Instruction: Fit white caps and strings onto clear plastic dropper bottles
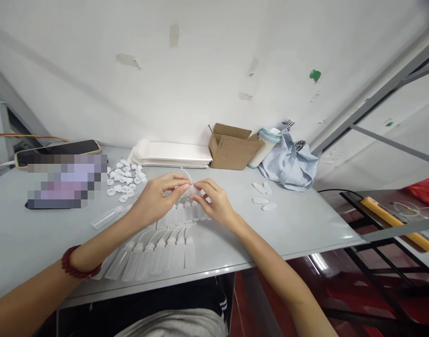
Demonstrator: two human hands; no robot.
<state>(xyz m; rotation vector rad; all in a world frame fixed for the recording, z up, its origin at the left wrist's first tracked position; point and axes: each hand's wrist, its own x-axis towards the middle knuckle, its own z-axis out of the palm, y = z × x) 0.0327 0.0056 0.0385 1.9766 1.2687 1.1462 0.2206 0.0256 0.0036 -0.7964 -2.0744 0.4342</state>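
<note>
My left hand (163, 194) and my right hand (214, 199) meet over the table, fingertips pinched together around one small translucent piece. A thin curved white tube (186, 174) rises from between them. My fingers hide most of this piece, so I cannot tell whether a bottle is attached. Below my hands lie two rows of flat translucent plastic bottles (160, 255), many with thin white tubes. A single bottle (107, 217) lies apart near my left forearm. Left of my hands is a pile of small white caps (125, 175).
At the back stand a stack of white sheets (175, 152), an open cardboard box (231, 152), a cup (265, 147) and a light blue cloth bag (289, 161). Several small white pieces (264, 199) lie right. Phones (56, 150) lie left. The table's front edge (217, 270) is close.
</note>
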